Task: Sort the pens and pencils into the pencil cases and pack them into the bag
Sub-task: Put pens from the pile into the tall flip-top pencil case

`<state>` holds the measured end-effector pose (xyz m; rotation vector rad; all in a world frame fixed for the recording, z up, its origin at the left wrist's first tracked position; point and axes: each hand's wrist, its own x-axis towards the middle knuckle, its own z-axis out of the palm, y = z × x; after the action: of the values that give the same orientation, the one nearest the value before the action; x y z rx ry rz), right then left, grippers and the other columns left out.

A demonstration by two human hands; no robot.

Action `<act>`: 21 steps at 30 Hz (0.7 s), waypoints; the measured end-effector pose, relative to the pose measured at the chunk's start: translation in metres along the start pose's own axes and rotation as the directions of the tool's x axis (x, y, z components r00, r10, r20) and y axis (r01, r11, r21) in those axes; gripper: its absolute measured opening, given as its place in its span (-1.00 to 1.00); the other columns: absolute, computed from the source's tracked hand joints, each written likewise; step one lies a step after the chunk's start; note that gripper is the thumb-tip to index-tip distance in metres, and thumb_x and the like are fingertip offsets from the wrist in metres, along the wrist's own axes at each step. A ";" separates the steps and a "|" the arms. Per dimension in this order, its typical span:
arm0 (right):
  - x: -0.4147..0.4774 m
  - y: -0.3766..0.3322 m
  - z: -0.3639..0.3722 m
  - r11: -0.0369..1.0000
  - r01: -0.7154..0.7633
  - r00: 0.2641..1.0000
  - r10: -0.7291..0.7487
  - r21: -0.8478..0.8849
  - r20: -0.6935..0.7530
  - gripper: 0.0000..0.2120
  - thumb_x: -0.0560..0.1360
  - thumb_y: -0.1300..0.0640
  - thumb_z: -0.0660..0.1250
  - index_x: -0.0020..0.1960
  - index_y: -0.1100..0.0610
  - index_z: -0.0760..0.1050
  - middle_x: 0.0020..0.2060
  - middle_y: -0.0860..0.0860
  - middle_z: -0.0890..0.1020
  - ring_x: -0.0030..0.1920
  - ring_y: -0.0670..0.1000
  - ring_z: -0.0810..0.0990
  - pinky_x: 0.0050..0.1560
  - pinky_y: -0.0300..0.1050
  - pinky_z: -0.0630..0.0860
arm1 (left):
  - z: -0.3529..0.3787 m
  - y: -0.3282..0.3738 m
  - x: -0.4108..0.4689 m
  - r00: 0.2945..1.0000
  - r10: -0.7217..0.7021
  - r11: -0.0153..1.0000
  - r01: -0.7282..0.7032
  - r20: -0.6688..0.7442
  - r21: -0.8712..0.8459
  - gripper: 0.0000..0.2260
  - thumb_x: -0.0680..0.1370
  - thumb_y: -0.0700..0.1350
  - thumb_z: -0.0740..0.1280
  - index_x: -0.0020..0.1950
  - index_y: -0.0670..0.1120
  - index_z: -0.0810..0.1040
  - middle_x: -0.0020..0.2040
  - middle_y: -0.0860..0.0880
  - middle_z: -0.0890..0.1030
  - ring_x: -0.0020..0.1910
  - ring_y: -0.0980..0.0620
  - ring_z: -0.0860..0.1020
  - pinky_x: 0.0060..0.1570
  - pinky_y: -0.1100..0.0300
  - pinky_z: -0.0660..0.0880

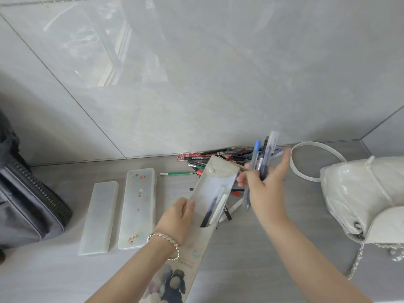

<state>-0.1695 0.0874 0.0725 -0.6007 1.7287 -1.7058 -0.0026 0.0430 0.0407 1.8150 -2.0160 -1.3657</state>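
Note:
My left hand point(177, 219) grips a long grey pouch pencil case point(209, 189) by its left edge, tilted, with its snap flap open. A dark pen and a white one show through its clear window. My right hand point(265, 189) is closed around several pens point(263, 158), blue and clear ones, held just right of the pouch mouth. A heap of loose pens and pencils point(220, 159) lies on the counter behind the pouch. Two frosted plastic pencil cases point(99, 217) point(137, 206) lie shut, side by side, to the left.
A white quilted shoulder bag point(360, 197) with a chain strap rests at the right. A dark grey zipped bag point(26, 204) sits at the left edge. A glossy tiled wall rises right behind the pen heap.

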 end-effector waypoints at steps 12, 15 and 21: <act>-0.025 0.014 0.026 0.961 -0.045 0.987 0.000 0.274 0.164 -0.66 0.35 0.36 0.35 0.02 0.03 0.41 -0.17 0.02 0.62 -0.16 -0.14 0.60 -0.09 -0.31 0.51 | 0.003 0.009 -0.009 0.987 0.158 0.986 -0.160 -0.033 -0.044 -0.68 0.61 -0.04 0.11 -0.36 -0.02 0.27 -0.44 0.07 0.34 -0.41 0.10 0.31 -0.38 0.32 0.25; -0.019 0.016 0.016 0.967 0.243 0.943 -0.215 -0.083 0.253 -0.75 0.45 0.32 0.33 0.02 0.01 0.49 -0.16 -0.07 0.61 -0.14 -0.18 0.57 -0.10 -0.43 0.45 | 0.004 0.007 -0.010 0.986 0.162 0.986 -0.163 -0.047 -0.029 -0.68 0.61 -0.04 0.11 -0.35 -0.04 0.25 -0.45 0.06 0.32 -0.42 0.09 0.29 -0.38 0.36 0.28; -0.009 0.051 0.012 0.346 0.742 0.670 -0.367 -0.573 0.645 -0.69 0.48 0.05 0.16 0.08 0.12 0.57 0.05 0.00 0.63 0.10 -0.05 0.43 0.19 -0.14 0.27 | 0.003 0.005 -0.005 0.987 0.156 0.988 -0.156 -0.026 -0.004 -0.68 0.61 -0.04 0.11 -0.35 -0.01 0.26 -0.45 0.06 0.32 -0.42 0.08 0.29 -0.37 0.24 0.24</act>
<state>-0.1494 0.0885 0.0230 -2.0830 2.0287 -0.8483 -0.0065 0.0488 0.0445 1.6246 -2.0888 -1.2958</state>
